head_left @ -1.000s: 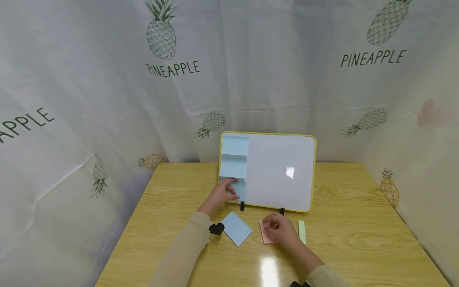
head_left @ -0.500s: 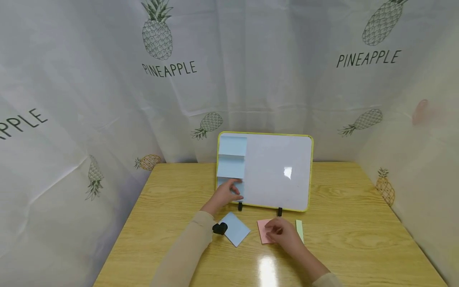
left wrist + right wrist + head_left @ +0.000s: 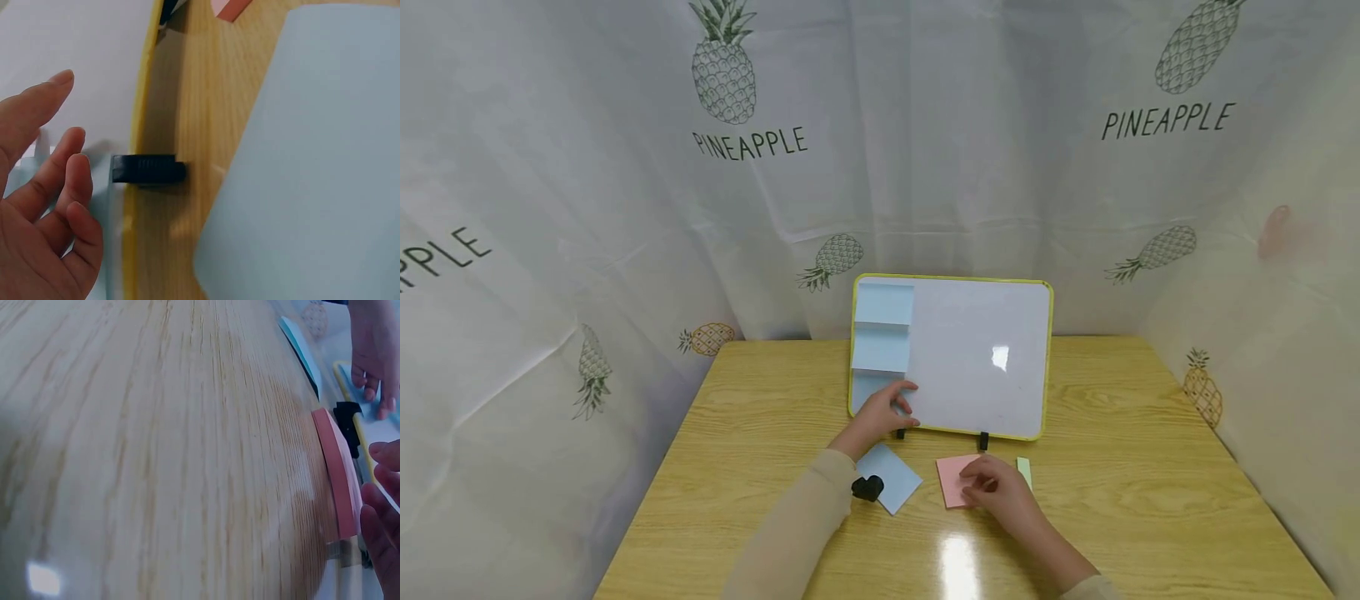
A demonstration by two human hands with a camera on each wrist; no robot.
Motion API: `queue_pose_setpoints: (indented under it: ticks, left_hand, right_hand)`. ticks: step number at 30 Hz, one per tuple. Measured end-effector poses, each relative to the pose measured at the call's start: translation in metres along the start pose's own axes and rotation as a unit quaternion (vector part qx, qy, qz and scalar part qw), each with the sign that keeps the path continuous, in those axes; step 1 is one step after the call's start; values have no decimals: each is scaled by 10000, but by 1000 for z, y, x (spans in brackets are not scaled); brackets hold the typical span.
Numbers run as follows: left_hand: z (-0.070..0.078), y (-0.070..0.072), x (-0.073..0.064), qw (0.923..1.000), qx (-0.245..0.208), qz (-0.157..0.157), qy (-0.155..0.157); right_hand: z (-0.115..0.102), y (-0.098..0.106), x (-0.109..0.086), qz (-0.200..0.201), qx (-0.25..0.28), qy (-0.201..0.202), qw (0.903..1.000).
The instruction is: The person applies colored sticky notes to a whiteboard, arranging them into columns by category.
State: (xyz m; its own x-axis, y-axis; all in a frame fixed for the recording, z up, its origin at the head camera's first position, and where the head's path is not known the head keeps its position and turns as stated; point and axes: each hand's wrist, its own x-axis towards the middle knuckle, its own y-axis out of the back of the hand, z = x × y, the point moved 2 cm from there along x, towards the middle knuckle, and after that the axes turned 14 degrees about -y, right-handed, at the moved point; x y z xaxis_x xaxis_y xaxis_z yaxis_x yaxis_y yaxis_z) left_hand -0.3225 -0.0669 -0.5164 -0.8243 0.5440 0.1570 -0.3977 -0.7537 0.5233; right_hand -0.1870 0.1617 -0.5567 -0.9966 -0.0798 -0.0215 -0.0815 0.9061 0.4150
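Left hand has shifted down-right at the whiteboard, fingers spread, holding nothing; lowest blue sticky note sits lower left there; right hand, loosely bent, empty, is by the pink sticky-note pad; firm top-edge pressure should secure the note.
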Motion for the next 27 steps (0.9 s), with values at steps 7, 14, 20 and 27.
queue_pose_setpoints:
  ticks: [7, 14, 20, 27]
  left_hand:
    - [-2, -14, -6, 9999, -86, -114, -63]
    - [-3, -26, -18, 9992, -176, -239, -254]
    - [-3, -40, -30, 9989, -187, -365, -231]
    - [-1, -56, -42, 9991, -172, -323, -199]
  right_hand:
    - [1, 4, -2, 82, -57, -10, 9999]
    - [9, 10, -3, 108, -226, 159, 9996]
    - [11, 15, -2, -61, -440, 408, 9982]
    - [11, 17, 2, 25, -1201, 1075, 9869]
